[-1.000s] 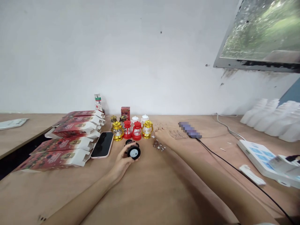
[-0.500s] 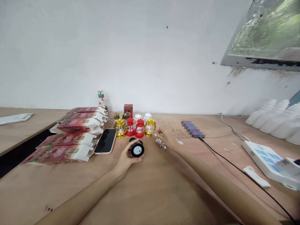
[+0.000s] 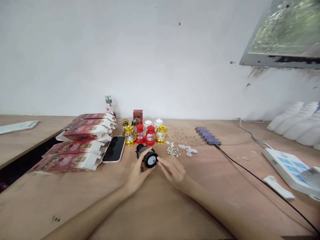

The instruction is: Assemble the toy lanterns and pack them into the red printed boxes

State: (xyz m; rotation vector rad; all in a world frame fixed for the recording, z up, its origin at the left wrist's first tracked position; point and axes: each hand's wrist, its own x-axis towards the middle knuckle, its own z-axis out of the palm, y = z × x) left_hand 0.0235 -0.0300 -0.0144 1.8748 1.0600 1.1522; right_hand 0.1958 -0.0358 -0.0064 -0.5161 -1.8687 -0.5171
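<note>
A small black lantern lies tipped in my left hand, its round base with a white disc facing me. My left fingers wrap round its body. The fingertips of my right hand are pinched together at the right rim of that base; whatever they hold is too small to make out. Just beyond my right hand lie a cluster of small round button-like pieces and some white plastic pieces. Behind the held lantern stand several small lanterns, among them a red lantern and a gold lantern.
Red printed boxes with open flaps lie at the left beside a phone. Bent wire pieces lie right of the lanterns. Farther right are a dark device with a black cable and a white power strip. A wall rises behind.
My right hand has come back from the small pieces to the lantern's base, uncovering the white pieces. The lantern, still in my left hand, is tilted a little differently.
</note>
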